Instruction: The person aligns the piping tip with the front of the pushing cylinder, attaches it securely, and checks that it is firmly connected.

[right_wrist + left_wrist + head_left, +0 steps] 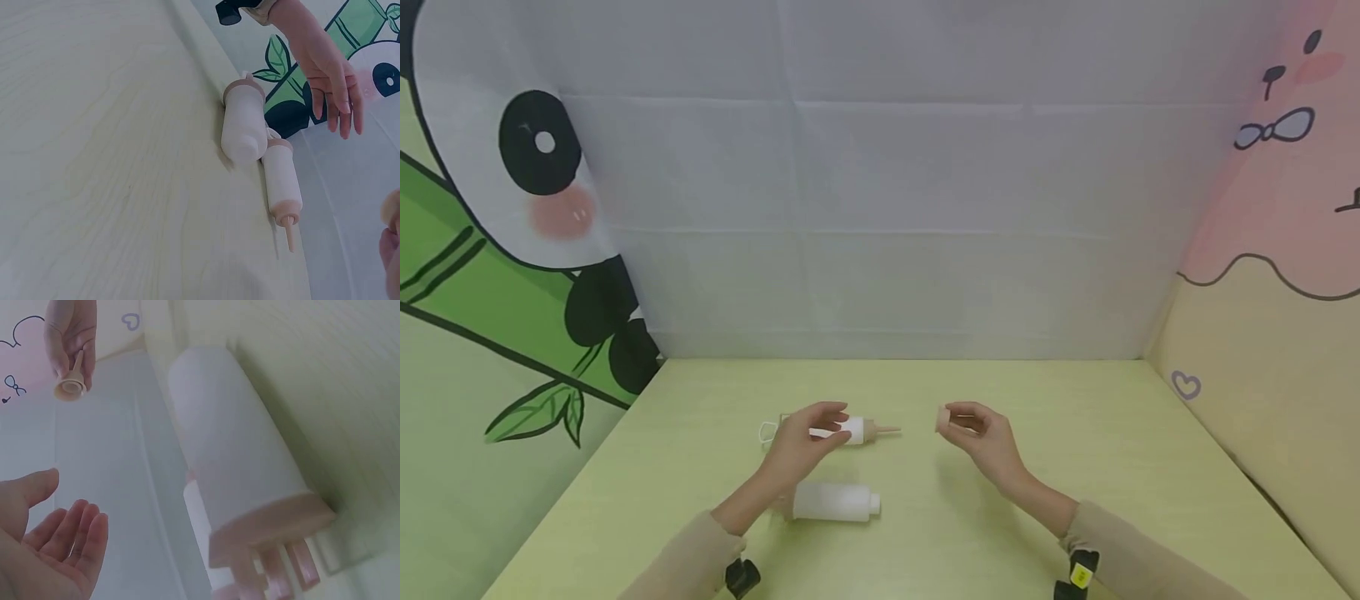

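My right hand (988,437) pinches a small beige cone-shaped nozzle (70,387) above the table; its wide open end faces the camera in the left wrist view. My left hand (801,442) is raised with relaxed, parted fingers and nothing in them. Beyond that hand lies a white syringe-like tube (282,178) with a pinkish collar and a long thin nozzle pointing right. A thicker white tube (835,502) lies nearer, its bare short neck to the right and its pinkish end partly behind my left forearm.
The pale yellow wooden table (1112,467) carries both tubes on their sides. A white cloth wall (910,225) rises at the back, with printed cartoon panels left and right. A black wrist device (742,577) sits at the left sleeve.
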Motion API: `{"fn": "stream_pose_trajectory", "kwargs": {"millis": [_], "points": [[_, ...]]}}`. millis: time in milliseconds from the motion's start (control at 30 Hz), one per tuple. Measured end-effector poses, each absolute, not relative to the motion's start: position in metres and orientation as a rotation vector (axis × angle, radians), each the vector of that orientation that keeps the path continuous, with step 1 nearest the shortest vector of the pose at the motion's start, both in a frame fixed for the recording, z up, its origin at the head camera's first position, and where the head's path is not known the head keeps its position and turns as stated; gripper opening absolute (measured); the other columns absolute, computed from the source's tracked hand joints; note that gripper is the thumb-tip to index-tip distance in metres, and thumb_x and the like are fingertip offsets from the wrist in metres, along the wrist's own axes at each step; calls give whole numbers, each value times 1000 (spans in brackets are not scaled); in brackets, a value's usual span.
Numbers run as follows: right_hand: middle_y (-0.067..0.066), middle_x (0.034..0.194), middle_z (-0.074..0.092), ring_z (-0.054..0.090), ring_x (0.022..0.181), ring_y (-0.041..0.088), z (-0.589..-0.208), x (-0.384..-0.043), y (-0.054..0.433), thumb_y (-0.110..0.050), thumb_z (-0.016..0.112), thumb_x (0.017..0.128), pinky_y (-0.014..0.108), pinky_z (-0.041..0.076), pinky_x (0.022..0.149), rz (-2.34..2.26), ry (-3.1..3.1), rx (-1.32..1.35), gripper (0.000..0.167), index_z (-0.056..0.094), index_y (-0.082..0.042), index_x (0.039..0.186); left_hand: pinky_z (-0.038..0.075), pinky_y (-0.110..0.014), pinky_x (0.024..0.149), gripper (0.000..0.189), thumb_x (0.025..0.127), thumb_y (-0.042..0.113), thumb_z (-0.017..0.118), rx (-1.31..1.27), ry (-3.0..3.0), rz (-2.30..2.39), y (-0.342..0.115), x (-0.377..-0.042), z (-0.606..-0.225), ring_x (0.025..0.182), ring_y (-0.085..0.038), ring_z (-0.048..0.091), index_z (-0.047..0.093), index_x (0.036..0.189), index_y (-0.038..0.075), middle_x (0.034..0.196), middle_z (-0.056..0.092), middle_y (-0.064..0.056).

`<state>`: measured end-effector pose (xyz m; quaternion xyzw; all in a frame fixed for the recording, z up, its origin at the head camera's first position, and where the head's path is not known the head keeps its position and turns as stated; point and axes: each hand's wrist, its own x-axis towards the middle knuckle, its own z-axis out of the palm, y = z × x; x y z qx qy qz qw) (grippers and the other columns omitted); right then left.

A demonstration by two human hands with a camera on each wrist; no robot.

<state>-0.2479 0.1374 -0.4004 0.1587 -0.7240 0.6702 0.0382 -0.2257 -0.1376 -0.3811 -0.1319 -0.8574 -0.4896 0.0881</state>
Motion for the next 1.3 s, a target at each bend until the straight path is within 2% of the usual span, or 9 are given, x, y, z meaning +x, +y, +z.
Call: {"fn": "stream_pose_trajectory", "kwargs": {"millis": [167, 367, 833, 1000, 1167, 1300], "points": [[15, 106, 61, 61, 93, 17, -401, -248, 140, -14, 69, 81, 24, 50, 80, 2034, -2258, 466, 31, 61, 1, 107, 51, -28, 74, 37, 82, 17, 68, -499, -2648, -1360, -158, -223, -391, 96, -28, 60, 59, 114, 1, 108, 63, -15], [14, 106, 61, 61, 94, 18, -402, -247, 142, -14, 68, 81, 24, 50, 81, 2026, -2272, 466, 31, 60, 0, 107, 49, -40, 81, 33, 82, 23, 68, -498, -2698, -1299, -172, -219, -396, 97, -27, 60, 63, 108, 3, 105, 65, -10], [14, 106, 61, 62, 93, 15, -404, -248, 144, -14, 68, 81, 25, 50, 81, 2035, -2291, 444, 31, 61, 0, 108, 44, -50, 84, 53, 69, 30, 78, -691, -2868, -1171, -192, -215, -413, 101, -31, 56, 61, 111, 3, 108, 63, -10], [12, 107, 62, 61, 94, 16, -402, -249, 141, -16, 69, 80, 25, 50, 80, 2010, -2314, 447, 31, 62, -2, 107, 48, -44, 81, 54, 66, 34, 79, -759, -2913, -1131, -192, -214, -420, 101, -31, 56, 62, 107, 3, 106, 63, -7], [11, 105, 62, 61, 94, 17, -402, -249, 141, -15, 69, 80, 25, 50, 79, 2003, -2327, 449, 31, 62, -2, 107, 51, -26, 76, 50, 66, 28, 80, -824, -2926, -1145, -190, -216, -424, 98, -29, 58, 63, 104, 0, 104, 63, -7], [12, 105, 62, 61, 94, 17, -405, -249, 142, -15, 69, 80, 24, 50, 80, 1990, -2331, 461, 31, 61, -2, 107, 50, -23, 74, 47, 64, 27, 81, -876, -2923, -1129, -190, -219, -428, 92, -21, 60, 65, 100, 2, 99, 65, -5]]}}
